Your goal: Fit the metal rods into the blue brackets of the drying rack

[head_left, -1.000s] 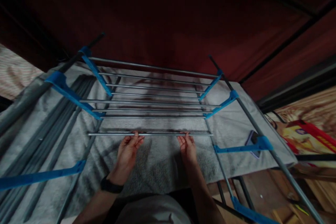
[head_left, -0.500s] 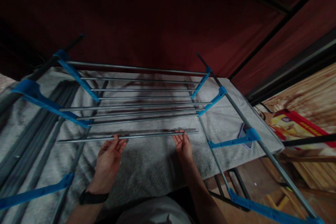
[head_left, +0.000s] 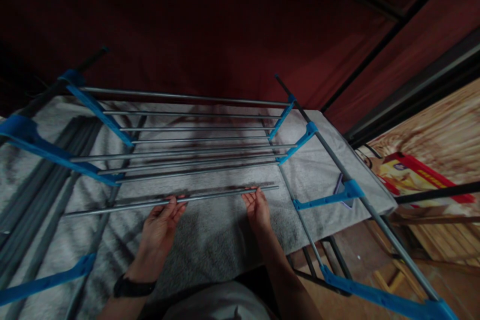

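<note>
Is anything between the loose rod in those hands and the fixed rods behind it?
Nothing visible: the left hand and right hand touch the loose rod, and only grey towel shows below that gap.

1. A home interior, dimly lit, most likely a bedroom.
2. A grey fleecy blanket (head_left: 225, 245) is spread over a low, bed-like surface.
3. A household metal rack (head_left: 187, 152) with blue plastic joints stands over the blanket.
4. Dark red panels (head_left: 225, 35) stand behind; a patterned spread (head_left: 446, 125) and a red-yellow printed pack (head_left: 416, 177) lie at right.
</note>
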A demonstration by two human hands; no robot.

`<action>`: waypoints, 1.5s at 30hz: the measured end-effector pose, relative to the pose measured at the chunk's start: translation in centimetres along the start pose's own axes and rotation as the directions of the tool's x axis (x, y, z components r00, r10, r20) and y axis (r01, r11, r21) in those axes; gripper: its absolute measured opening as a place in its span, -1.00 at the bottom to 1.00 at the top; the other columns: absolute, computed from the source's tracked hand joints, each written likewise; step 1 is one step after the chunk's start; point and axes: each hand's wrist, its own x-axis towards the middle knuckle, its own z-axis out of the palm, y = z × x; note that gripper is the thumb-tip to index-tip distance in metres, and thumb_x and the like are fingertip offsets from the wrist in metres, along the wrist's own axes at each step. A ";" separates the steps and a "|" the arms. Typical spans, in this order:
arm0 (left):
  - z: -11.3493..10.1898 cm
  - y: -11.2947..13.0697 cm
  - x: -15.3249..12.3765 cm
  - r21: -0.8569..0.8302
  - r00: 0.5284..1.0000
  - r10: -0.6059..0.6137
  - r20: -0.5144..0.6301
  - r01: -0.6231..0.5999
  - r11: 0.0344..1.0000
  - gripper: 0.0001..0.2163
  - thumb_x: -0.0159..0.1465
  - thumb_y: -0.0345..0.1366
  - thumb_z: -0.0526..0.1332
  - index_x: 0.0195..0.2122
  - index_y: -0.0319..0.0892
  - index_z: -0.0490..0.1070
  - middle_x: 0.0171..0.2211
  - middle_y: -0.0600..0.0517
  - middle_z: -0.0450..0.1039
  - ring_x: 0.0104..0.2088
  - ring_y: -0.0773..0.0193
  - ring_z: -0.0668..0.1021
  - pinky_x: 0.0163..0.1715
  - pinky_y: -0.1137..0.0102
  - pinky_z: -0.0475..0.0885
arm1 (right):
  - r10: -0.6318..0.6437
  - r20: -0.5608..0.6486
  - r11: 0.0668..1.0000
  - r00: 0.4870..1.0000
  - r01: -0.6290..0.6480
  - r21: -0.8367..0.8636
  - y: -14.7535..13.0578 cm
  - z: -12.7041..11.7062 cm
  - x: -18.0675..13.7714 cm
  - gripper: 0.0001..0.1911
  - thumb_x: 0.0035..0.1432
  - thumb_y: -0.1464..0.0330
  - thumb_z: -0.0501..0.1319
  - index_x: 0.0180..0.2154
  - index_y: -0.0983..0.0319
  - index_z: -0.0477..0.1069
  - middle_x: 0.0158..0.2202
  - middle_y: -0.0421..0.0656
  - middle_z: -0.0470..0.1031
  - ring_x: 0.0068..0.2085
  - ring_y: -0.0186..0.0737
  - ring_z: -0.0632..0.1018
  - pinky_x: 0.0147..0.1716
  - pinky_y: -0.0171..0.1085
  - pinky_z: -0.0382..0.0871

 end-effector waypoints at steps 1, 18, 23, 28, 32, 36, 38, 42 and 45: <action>0.0 0.1 0.0 0.003 1.000 -0.002 -0.003 0.002 1.000 -0.61 0.11 -0.54 0.61 -0.56 -0.12 0.40 -0.43 0.15 0.68 -0.34 0.29 0.76 -0.24 0.45 0.69 | -0.001 -0.002 1.000 1.000 0.001 -0.003 0.0 0.0 0.0 -0.51 0.09 -0.08 0.60 -0.22 0.11 0.54 -0.21 -0.15 0.71 -0.11 -0.13 0.72 0.15 -0.03 0.63; -0.1 0.4 0.2 0.036 0.996 -0.033 -0.077 0.036 0.999 -0.62 0.19 -0.49 0.58 -0.55 -0.12 0.38 -0.55 0.15 0.61 -0.46 0.36 0.70 -0.35 0.54 0.58 | -0.022 0.002 1.000 1.000 0.022 -0.019 -0.4 0.3 -0.5 -0.58 0.12 -0.02 0.58 -0.21 0.10 0.55 -0.22 -0.16 0.72 -0.11 -0.12 0.73 0.12 -0.05 0.65; -0.4 0.2 0.5 0.036 0.998 -0.021 -0.060 0.023 0.999 -0.59 0.12 -0.45 0.65 -0.55 -0.14 0.37 -0.56 0.14 0.59 -0.47 0.36 0.69 -0.37 0.54 0.55 | -0.024 0.009 1.000 1.000 0.024 0.012 -0.3 0.3 -0.4 -0.57 0.08 0.01 0.61 -0.21 0.10 0.56 -0.22 -0.17 0.73 -0.15 -0.15 0.73 0.08 -0.09 0.66; -0.7 0.1 0.8 0.066 0.997 -0.018 -0.074 0.023 0.998 -0.57 0.06 -0.37 0.68 -0.57 -0.13 0.37 -0.57 0.11 0.57 -0.50 0.36 0.66 -0.42 0.55 0.50 | -0.015 0.011 1.000 1.000 0.015 0.009 -0.3 0.2 -0.3 -0.57 0.09 0.01 0.61 -0.20 0.10 0.55 -0.22 -0.17 0.73 -0.15 -0.16 0.73 0.07 -0.11 0.65; -0.7 -0.1 0.9 0.097 0.996 -0.007 -0.094 0.016 0.995 -0.59 0.08 -0.31 0.67 -0.58 -0.12 0.40 -0.57 0.09 0.58 -0.51 0.36 0.65 -0.43 0.55 0.51 | -0.011 0.002 1.000 1.000 0.011 0.014 -0.3 0.2 -0.2 -0.58 0.07 0.05 0.62 -0.20 0.09 0.55 -0.20 -0.18 0.73 -0.12 -0.16 0.73 0.11 -0.10 0.63; -0.7 -0.3 0.8 0.092 0.994 0.020 -0.104 -0.010 0.996 -0.60 0.07 -0.33 0.68 -0.56 -0.12 0.41 -0.57 0.12 0.57 -0.49 0.35 0.65 -0.43 0.54 0.51 | -0.025 -0.002 0.999 1.000 0.025 0.034 -0.2 0.2 -0.2 -0.58 0.05 0.09 0.65 -0.23 0.09 0.53 -0.21 -0.21 0.73 -0.13 -0.19 0.72 0.11 -0.12 0.62; -0.7 -0.3 0.7 0.096 0.996 0.019 -0.091 -0.010 0.995 -0.61 0.07 -0.32 0.68 -0.56 -0.12 0.43 -0.56 0.12 0.57 -0.48 0.36 0.65 -0.40 0.53 0.52 | -0.028 -0.019 0.998 0.999 0.028 0.052 -0.2 0.1 -0.3 -0.55 0.01 0.10 0.67 -0.23 0.09 0.53 -0.22 -0.23 0.72 -0.16 -0.21 0.71 0.08 -0.14 0.63; -0.8 -0.2 0.4 0.107 0.999 0.016 -0.042 -0.011 0.994 -0.61 0.04 -0.29 0.70 -0.53 -0.13 0.44 -0.51 0.12 0.60 -0.44 0.32 0.68 -0.35 0.48 0.52 | -0.024 -0.053 0.998 0.998 0.028 0.058 -0.2 -0.1 -0.1 -0.56 -0.01 0.10 0.68 -0.27 0.08 0.52 -0.30 -0.28 0.69 -0.23 -0.25 0.69 0.05 -0.17 0.65; -0.7 0.0 0.1 0.065 1.000 0.011 -0.011 -0.010 0.998 -0.58 0.07 -0.29 0.68 -0.55 -0.13 0.38 -0.51 0.11 0.61 -0.40 0.29 0.70 -0.32 0.46 0.51 | -0.006 -0.080 0.998 0.997 0.011 0.060 -0.3 -0.3 0.1 -0.59 0.01 0.12 0.67 -0.30 0.09 0.52 -0.31 -0.27 0.68 -0.22 -0.25 0.70 0.06 -0.17 0.67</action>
